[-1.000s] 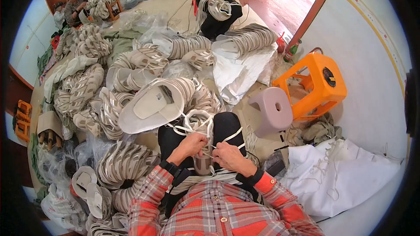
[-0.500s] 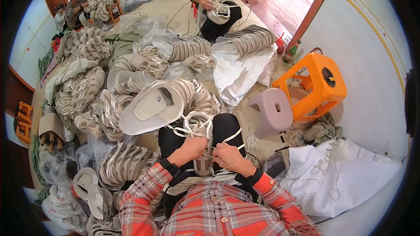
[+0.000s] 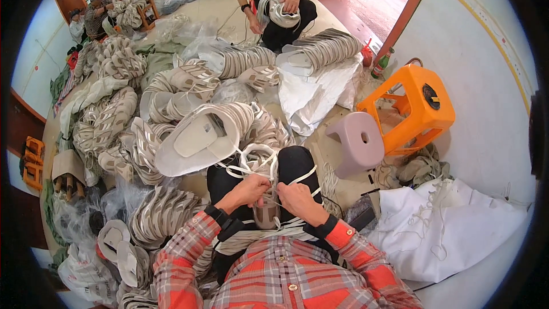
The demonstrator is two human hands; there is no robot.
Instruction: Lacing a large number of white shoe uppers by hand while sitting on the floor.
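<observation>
A beige-and-white shoe upper (image 3: 265, 216) lies between my black-clad knees, its collar away from me and its toe close to my body. My left hand (image 3: 251, 189) is closed over the upper's left side, fingertips pinching the white shoelace (image 3: 303, 176) by the eyelets. On the other side, my right hand (image 3: 301, 201) has its thumb and fingers drawn together at the lacing; the bit of lace between them is mostly hidden. Loose lace ends run over both knees. Just beyond my left knee rests a stack of nested shoe uppers (image 3: 197, 137).
Piles of shoe uppers (image 3: 166, 212) and plastic bags (image 3: 86, 272) spread along the left. To the right stand a mauve stool (image 3: 360, 143) and an orange stool (image 3: 432, 109), with white cloth (image 3: 446, 234) nearer me. Across from me a person (image 3: 274, 0) handles another upper.
My left hand has moved slightly up, and my right hand's fingers have come up the lacing. The person opposite has lowered one hand and brought the other onto their upper.
</observation>
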